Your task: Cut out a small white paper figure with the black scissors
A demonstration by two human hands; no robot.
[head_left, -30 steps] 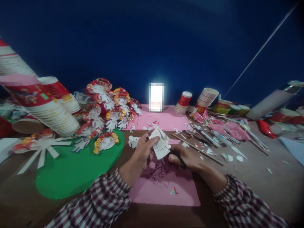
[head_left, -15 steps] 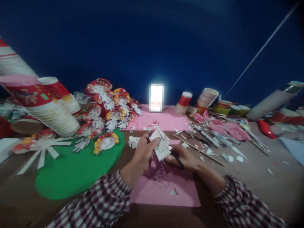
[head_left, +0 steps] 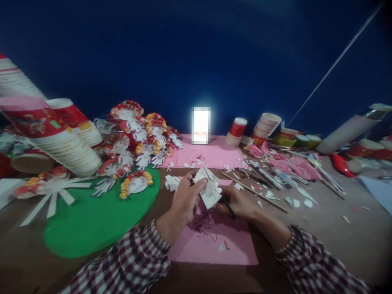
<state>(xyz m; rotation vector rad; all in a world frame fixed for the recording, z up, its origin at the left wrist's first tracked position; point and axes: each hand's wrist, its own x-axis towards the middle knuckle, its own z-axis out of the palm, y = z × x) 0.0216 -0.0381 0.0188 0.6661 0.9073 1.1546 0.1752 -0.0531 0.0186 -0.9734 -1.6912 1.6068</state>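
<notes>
Between thumb and fingers, my left hand (head_left: 187,195) pinches a small white piece of paper (head_left: 211,195) with a partly cut, curvy outline. My right hand (head_left: 235,202) is closed on scissors (head_left: 229,208); a dark handle loop shows, while the blades are mostly hidden behind the paper. Both hands are close together above a pink sheet (head_left: 235,232) with dark scribbled lines and a small printed scrap (head_left: 224,245) on it. A white paper cutout (head_left: 172,183) lies just left of my left hand.
A green rounded sheet (head_left: 101,220) lies at left, with paper-doll figures (head_left: 136,185) on and behind it. Tall paper-cup stacks (head_left: 67,147) lean farther left. Pens (head_left: 266,174), a wooden stick (head_left: 260,194) and paper scraps litter the right side. Shorter cup stacks (head_left: 237,132) stand at the back.
The white paper has turned and tilted slightly in my left hand. My right hand with the scissors has shifted a little beside it. The surroundings look the same.
</notes>
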